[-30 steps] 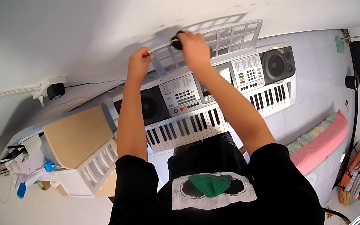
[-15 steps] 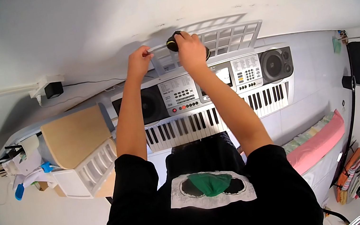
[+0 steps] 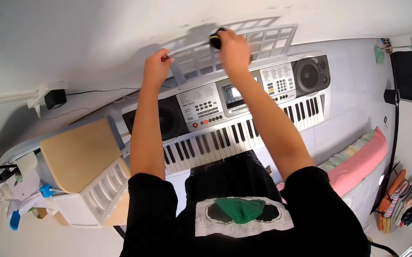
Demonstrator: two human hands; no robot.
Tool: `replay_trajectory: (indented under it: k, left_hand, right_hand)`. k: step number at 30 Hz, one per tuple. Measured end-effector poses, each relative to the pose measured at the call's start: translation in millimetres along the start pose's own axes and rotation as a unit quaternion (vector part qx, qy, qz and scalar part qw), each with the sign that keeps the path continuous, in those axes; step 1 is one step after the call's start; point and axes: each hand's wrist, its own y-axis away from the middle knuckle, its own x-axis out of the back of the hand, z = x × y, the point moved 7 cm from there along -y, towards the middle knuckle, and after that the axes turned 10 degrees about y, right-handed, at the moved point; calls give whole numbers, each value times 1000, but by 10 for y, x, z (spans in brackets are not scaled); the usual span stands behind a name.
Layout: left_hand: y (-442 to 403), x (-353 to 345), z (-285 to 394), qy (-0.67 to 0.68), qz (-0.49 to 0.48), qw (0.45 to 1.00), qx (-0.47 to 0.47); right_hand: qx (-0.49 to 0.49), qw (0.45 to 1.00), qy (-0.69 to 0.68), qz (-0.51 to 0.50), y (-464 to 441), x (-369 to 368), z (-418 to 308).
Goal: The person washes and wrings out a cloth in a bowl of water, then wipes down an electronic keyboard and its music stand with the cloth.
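A silver keyboard (image 3: 202, 108) with black and white keys lies across the middle, and a grey lattice music rest (image 3: 186, 70) stands up along its back. My left hand (image 3: 157, 66) pinches the upper left corner of that rest. Slightly blurred, my right hand (image 3: 234, 52) is closed around a black brush-like object (image 3: 216, 39) with a yellow stripe, in front of the rest's upper part. Fingers and palm hide most of this object, and my right forearm crosses the keyboard's panel.
On the left are a wooden board (image 3: 81, 153) and a white slatted rack (image 3: 104, 193). A black adapter (image 3: 55, 98) is plugged in at the wall. To the right lie a pink bolster (image 3: 358, 165) and a stack of folded cloths (image 3: 395, 203).
My right hand has moved right along the music rest with the black object, after a small shift left. My left hand stays at the corner. The whole view has drifted slightly left.
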Motion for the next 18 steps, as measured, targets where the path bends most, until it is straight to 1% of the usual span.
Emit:
replay_trajectory:
  k: [2,4,5,8,10,12,13,15,16,18]
  left_hand:
    - [-9,-10,-53,2,5,1000,7]
    - [-14,1,-68,0,9,1000,14]
    - [-22,-2,-51,-3,5,1000,10]
    - [-4,15,19,-11,-4,1000,7]
    - [-6,0,15,-12,-8,1000,4]
    - [-11,5,-39,10,-4,1000,-5]
    - [11,5,-20,13,-5,1000,-3]
    - [50,6,-16,54,27,998,14]
    - [66,-3,-39,58,32,998,17]
    - [94,-30,-160,241,42,968,64]
  right_hand:
    - [8,999,-4,-53,78,-85,-363]
    - [39,997,-25,-65,124,-146,-699]
    - [38,996,-32,-78,156,-165,-792]
    - [55,994,-50,-76,146,-97,-706]
    - [64,995,-39,-65,113,-40,-484]
    - [-4,997,-27,-72,33,24,-151]
    - [-3,997,-25,-74,27,10,-75]
    - [34,999,9,-27,5,57,-63]
    - [40,999,10,-29,23,41,-118]
    - [15,999,21,-40,69,-12,-254]
